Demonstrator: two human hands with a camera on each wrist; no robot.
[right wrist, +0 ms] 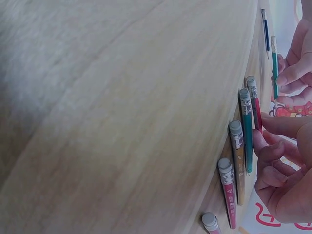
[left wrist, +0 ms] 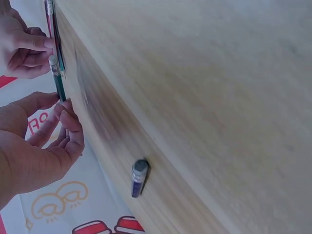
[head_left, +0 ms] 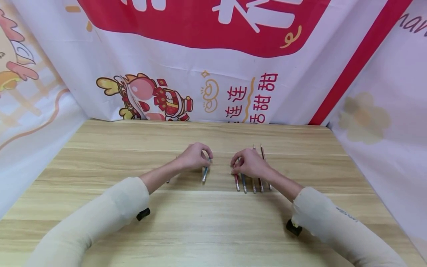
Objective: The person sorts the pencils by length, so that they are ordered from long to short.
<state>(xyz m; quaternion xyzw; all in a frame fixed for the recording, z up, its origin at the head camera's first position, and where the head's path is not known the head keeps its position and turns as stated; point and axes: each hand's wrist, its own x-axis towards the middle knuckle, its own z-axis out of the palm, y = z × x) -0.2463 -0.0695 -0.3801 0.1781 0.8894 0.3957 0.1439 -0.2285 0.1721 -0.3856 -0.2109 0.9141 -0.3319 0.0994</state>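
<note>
In the head view, my left hand [head_left: 194, 156] pinches a blue-green pencil [head_left: 205, 175], its white eraser end toward me. The left wrist view shows this pencil [left wrist: 59, 87] between the thumb and fingertips. My right hand [head_left: 251, 163] pinches a red pencil [head_left: 237, 182] at the left end of a row. Beside it in the right wrist view lie a teal pencil [right wrist: 246, 134], a yellow-brown pencil [right wrist: 238, 163], a dark red pencil [right wrist: 228, 197] and one more pencil [right wrist: 210, 222], partly out of frame. A dark blue pencil [left wrist: 136, 185] lies apart, left of my left hand.
The pencils lie on a wood-grain table [head_left: 207, 226]. A printed white and red cloth [head_left: 186, 63] hangs along the table's far edge, and more printed cloth [head_left: 380, 111] stands at the sides. Black wrist bands [head_left: 294, 227] show under both cream sleeves.
</note>
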